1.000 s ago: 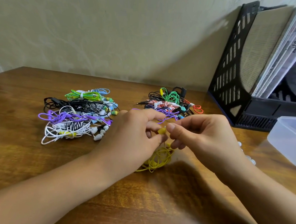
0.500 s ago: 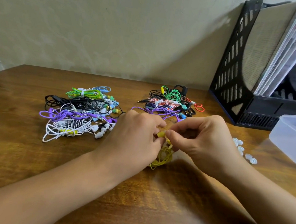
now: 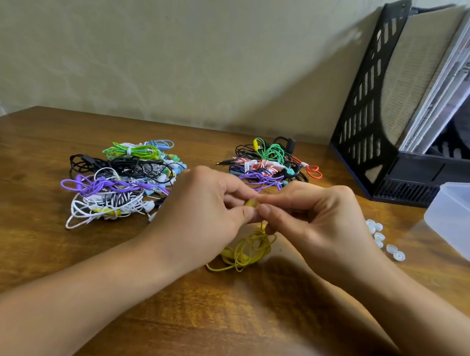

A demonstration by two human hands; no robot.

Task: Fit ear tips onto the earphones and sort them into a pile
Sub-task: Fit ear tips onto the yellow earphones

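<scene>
Left of the grip, a pile of coiled multicoloured earphones point(image 3: 120, 182) lies on the brown wooden worktop point(image 3: 31, 248). Left hand point(image 3: 201, 211) pinches the small yellow earbud point(image 3: 250, 203); right hand point(image 3: 316, 221) pinches at its tip, its yellow cable point(image 3: 245, 252) hanging below. Step in hand is probably tip fitting. Loose translucent silicone ear tips point(image 3: 384, 239) lie right. Next: seat the tip fully, then pile.
</scene>
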